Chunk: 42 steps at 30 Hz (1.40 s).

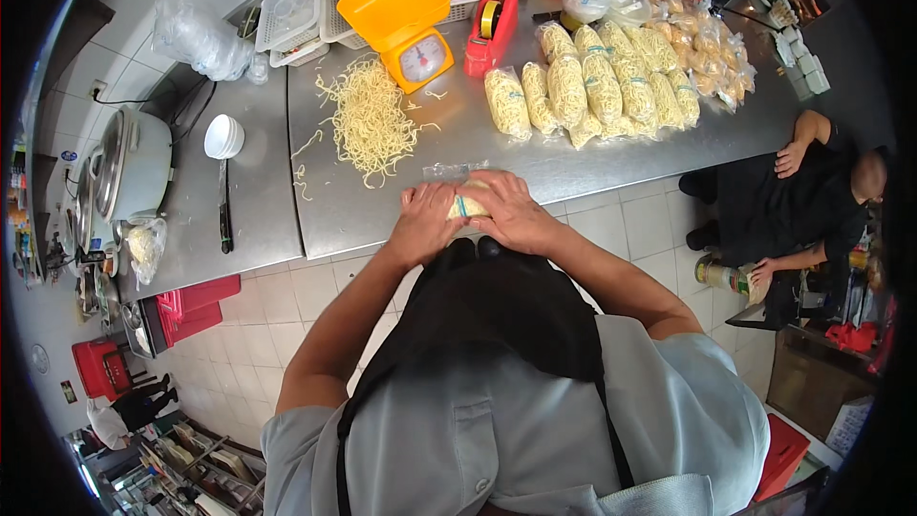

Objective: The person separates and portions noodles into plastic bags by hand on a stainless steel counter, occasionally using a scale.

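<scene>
Between my two hands, at the front edge of the steel counter, is a clear plastic bag of noodles point(469, 207) with blue print on it. My left hand point(428, 218) grips its left end, and my right hand point(517, 213) covers its right side with the fingers on top. The flat, unfilled end of the bag lies on the counter just beyond my fingers. Farther back to the left is a heap of loose noodles point(372, 118), beside a yellow kitchen scale point(418, 57) with its tray on top. Several filled noodle bags point(587, 86) are stacked to the right.
A red tape dispenser point(493, 32) stands behind the bags. Bags of small tan pieces point(706, 54) lie at the far right. A white-cupped ladle point(224, 150) and a large lidded cooker point(132, 165) are on the left. At right, a co-worker point(781, 201) holds a large can point(720, 276).
</scene>
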{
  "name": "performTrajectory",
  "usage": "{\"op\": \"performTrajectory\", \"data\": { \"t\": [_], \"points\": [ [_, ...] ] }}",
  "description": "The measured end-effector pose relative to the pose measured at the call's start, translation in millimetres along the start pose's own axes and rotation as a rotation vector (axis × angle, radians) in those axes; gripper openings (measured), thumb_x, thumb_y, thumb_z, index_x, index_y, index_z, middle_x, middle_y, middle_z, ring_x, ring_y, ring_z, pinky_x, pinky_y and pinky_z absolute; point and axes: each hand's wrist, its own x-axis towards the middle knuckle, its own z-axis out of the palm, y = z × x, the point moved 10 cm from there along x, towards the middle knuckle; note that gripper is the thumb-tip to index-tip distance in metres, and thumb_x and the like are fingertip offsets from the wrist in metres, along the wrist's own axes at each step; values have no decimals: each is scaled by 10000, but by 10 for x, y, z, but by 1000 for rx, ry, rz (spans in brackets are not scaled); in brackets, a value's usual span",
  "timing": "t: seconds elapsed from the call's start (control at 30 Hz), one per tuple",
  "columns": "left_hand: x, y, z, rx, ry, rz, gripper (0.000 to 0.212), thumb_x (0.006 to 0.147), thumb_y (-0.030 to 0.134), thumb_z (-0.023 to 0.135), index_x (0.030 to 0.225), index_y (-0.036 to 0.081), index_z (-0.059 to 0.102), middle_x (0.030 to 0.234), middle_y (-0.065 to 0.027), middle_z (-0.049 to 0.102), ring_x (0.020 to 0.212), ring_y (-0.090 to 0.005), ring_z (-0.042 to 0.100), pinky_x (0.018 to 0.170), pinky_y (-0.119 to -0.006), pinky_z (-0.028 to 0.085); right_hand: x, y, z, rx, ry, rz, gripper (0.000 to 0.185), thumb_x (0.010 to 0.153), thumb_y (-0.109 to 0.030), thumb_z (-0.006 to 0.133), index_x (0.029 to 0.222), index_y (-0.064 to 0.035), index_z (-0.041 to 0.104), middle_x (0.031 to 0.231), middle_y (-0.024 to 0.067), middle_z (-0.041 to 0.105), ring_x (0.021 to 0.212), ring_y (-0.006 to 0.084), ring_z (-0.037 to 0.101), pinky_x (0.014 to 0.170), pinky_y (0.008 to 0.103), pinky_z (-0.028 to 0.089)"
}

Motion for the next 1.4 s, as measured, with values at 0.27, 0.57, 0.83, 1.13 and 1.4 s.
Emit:
{"op": "performTrajectory", "data": {
  "t": [0.27, 0.57, 0.83, 1.13, 1.4],
  "points": [
    [285, -119, -218, 96, 96, 71, 657, 992, 453, 614, 1460, 15, 466, 1420, -193, 507, 1317, -374, 450, 1122, -539, 299, 340, 330, 107, -43, -102, 183, 330, 1047, -334, 527, 1288, -128, 617, 1260, 123, 575, 1206, 332, 518, 988, 529, 393],
    [371, -179, -120, -75, -56, 13, 673, 916, 361, 748, 1430, 28, 469, 1357, -216, 518, 1229, -435, 502, 1085, -508, 388, 455, 675, 313, -84, 85, 190, 422, 1023, -467, 557, 1157, -70, 605, 1231, 164, 567, 1217, 375, 524, 999, 545, 389],
    [213, 565, -372, -165, -130, 250, 612, 893, 253, 785, 1381, 24, 496, 1195, -200, 527, 1152, -403, 523, 1000, -481, 485, -45, 332, 109, 319, -115, 62, 568, 918, -497, 735, 1209, -75, 492, 1196, 169, 585, 1186, 369, 565, 1034, 498, 371],
    [669, 643, -416, -634, -92, -37, 466, 961, 159, 719, 1365, 8, 544, 1321, -164, 544, 1255, -286, 542, 1079, -397, 429, -492, 305, -513, 819, 5, 394, 613, 942, -288, 777, 1389, -35, 443, 1302, 126, 563, 1257, 208, 537, 1062, 361, 442],
    [744, 918, -866, -776, 307, 9, 533, 977, 125, 690, 1459, 24, 488, 1379, -164, 548, 1266, -269, 559, 1123, -432, 403, -1159, 1482, -2525, 654, 724, 760, 595, 950, -377, 745, 1361, -44, 472, 1243, 150, 588, 1217, 230, 543, 1028, 359, 444]
  ]
}}
